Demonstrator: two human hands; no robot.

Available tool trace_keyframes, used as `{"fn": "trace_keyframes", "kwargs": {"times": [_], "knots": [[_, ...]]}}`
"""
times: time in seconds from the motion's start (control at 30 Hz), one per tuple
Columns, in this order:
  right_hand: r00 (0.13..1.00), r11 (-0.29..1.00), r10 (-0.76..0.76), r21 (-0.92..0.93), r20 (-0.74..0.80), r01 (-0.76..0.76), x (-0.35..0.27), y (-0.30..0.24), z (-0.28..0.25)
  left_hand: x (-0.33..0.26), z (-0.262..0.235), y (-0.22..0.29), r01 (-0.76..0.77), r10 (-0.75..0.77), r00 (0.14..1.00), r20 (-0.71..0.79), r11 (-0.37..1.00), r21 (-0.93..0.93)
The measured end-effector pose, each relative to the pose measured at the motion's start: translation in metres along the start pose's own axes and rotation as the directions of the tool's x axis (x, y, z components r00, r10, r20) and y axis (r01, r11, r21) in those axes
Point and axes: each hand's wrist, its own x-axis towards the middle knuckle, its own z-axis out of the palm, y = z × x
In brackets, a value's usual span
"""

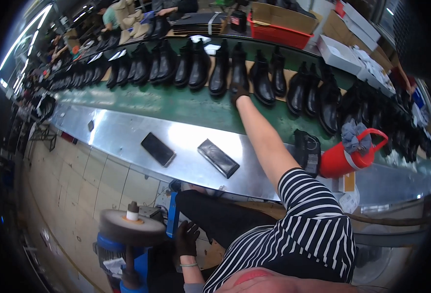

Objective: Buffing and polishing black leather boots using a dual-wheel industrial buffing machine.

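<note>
My right hand (239, 94), in a dark glove, reaches across the bench and is closed on the toe of a black ankle boot (239, 68). The fingers are hard to make out against the dark leather. That boot stands upright in a long row, beside another black ankle boot (219, 73) on its left and one (262, 80) on its right. Low on my left side, my left hand (188, 239), also dark-gloved, is held with its fingers apart and nothing in it. It is nearest to a blue machine with a round buffing wheel (132, 227).
A metal ledge (113, 132) edges the green bench (171, 105). Two phones lie on it, a dark one (158, 149) and another (218, 157). To the right stand a red tumbler (347, 158) and a black pouch-like item (307, 151). A red crate (279, 35) sits behind the boots.
</note>
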Motion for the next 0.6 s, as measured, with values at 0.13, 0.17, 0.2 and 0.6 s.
{"fn": "trace_keyframes", "kwargs": {"times": [0.13,0.17,0.2,0.6], "knots": [[0.992,0.737,-0.108,0.664,-0.069,0.126,-0.007,0.012,-0.042,0.006,-0.012,-0.011,-0.05,0.053,0.997,0.047,0.997,-0.052],[0.985,0.355,0.076,0.919,0.154,-0.171,0.002,0.001,-0.074,0.007,-0.004,-0.009,-0.064,0.069,0.996,0.048,0.994,-0.093],[0.946,0.323,0.235,0.9,0.223,-0.293,-0.071,-0.027,-0.003,-0.01,-0.028,-0.011,-0.077,0.071,0.995,-0.076,0.995,-0.071],[0.667,0.771,-0.524,0.627,0.53,0.108,-0.319,-0.256,-0.118,-0.008,-0.052,0.004,-0.261,0.258,0.957,0.132,0.965,0.008]]}}
